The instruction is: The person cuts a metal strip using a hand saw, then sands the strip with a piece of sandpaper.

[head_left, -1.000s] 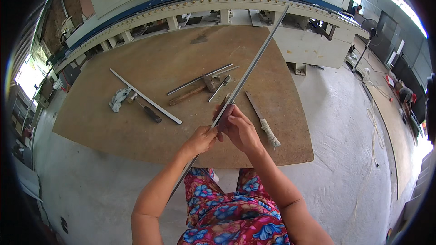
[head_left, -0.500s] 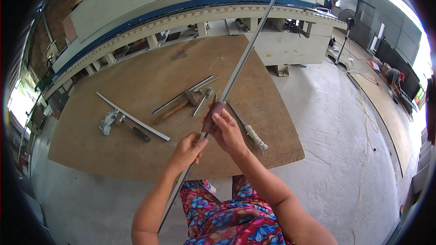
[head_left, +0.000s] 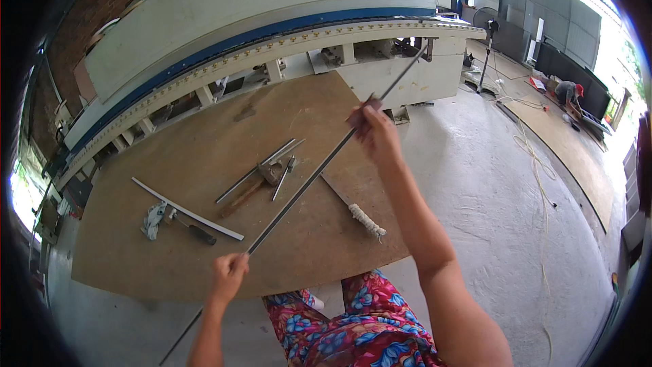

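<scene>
A long, thin metal strip [head_left: 299,196] slants across in front of me, from the lower left up to the far right. Around its lower part my left hand [head_left: 229,273] is closed. Farther up, my right hand [head_left: 377,133] pinches a folded reddish-brown piece [head_left: 361,113], like sandpaper or an abrasive pad, around the strip. Below the strip lies a brown board [head_left: 163,268]. On it rest a hammer [head_left: 242,197] with a wooden handle, short metal bars [head_left: 255,171] beside it, and a blade-like tool with a cord-wrapped handle [head_left: 367,221].
At the board's left lie a pale metal strip [head_left: 197,215], a grey rag [head_left: 154,221] and a black-handled tool [head_left: 202,235]. A long white machine [head_left: 238,0] stands behind. Right are a fan [head_left: 486,20], a cable [head_left: 540,170] on the floor and a crouching person [head_left: 566,93].
My right hand has slid the reddish-brown piece up and away along the strip. My left hand has moved down and left, so the hands are farther apart. The view has shifted slightly.
</scene>
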The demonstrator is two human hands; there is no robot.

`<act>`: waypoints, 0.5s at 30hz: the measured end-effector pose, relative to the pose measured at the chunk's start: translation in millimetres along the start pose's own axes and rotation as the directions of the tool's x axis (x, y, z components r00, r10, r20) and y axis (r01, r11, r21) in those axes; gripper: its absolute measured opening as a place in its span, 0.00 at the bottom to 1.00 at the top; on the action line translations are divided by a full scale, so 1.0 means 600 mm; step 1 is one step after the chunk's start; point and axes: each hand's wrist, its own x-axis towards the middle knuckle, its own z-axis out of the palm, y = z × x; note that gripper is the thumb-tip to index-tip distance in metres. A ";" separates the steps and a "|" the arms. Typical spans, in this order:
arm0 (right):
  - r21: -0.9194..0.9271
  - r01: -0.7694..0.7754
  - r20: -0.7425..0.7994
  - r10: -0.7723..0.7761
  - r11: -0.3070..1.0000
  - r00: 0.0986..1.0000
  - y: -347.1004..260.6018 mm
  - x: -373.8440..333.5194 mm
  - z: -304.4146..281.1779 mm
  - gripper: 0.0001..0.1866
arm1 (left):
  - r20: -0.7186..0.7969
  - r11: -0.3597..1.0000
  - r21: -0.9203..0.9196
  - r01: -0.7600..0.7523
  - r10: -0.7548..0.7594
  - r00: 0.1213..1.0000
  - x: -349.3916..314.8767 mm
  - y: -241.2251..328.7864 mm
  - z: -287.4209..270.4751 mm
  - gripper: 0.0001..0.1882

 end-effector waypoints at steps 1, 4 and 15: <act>-0.001 0.029 -0.024 -0.029 1.000 0.999 -0.025 0.019 -0.014 0.10 | 0.008 1.000 -0.004 0.012 -0.012 1.000 -0.013 -0.011 -0.028 0.22; -0.010 -0.013 -0.076 0.012 1.000 0.997 -0.096 0.061 -0.054 0.10 | -0.022 0.999 0.040 0.005 -0.004 1.000 -0.043 -0.035 -0.106 0.22; -0.016 0.145 -0.051 -0.146 0.989 0.988 -0.214 0.148 -0.152 0.06 | -0.054 0.987 0.158 -0.015 0.024 0.998 -0.050 -0.029 -0.161 0.24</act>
